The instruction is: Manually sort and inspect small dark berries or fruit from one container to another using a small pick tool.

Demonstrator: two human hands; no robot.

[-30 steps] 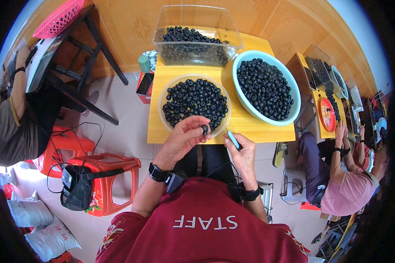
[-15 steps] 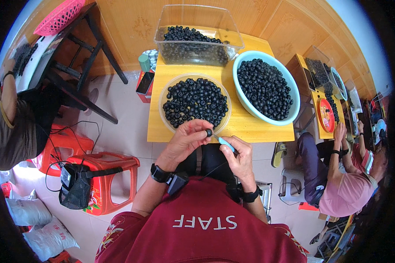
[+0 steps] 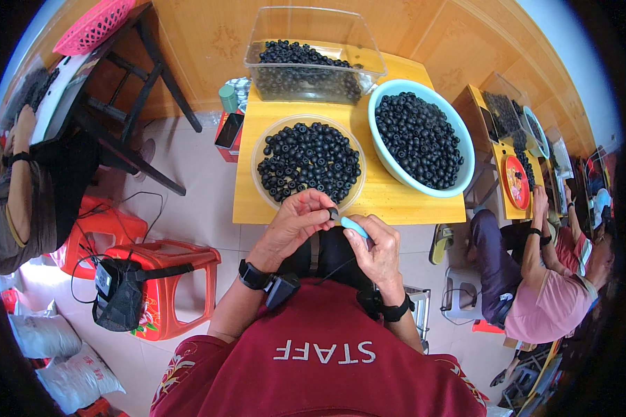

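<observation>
Over the near edge of the yellow table (image 3: 424,213), my left hand (image 3: 295,224) pinches a small black bead (image 3: 332,213) between thumb and fingertips. My right hand (image 3: 380,254) is closed round the light blue handle of a small tool (image 3: 355,226). Its thin metal end meets the bead and is hard to make out. Just beyond my hands lies a round clear tray (image 3: 255,171), with black beads spread in it, many showing a hole. To its right a light blue basin (image 3: 374,132) is heaped with more beads.
A clear plastic bin (image 3: 261,52) of beads stands at the table's back. Red stools (image 3: 181,267) with a black mesh bag (image 3: 118,306) and cables are on my left. People work at tables on both sides. A phone (image 3: 230,131) lies left of the table.
My left fingers have turned the bead slightly against the tool, and the blue handle has tilted and moved a little closer. The person at left has moved an arm toward their table.
</observation>
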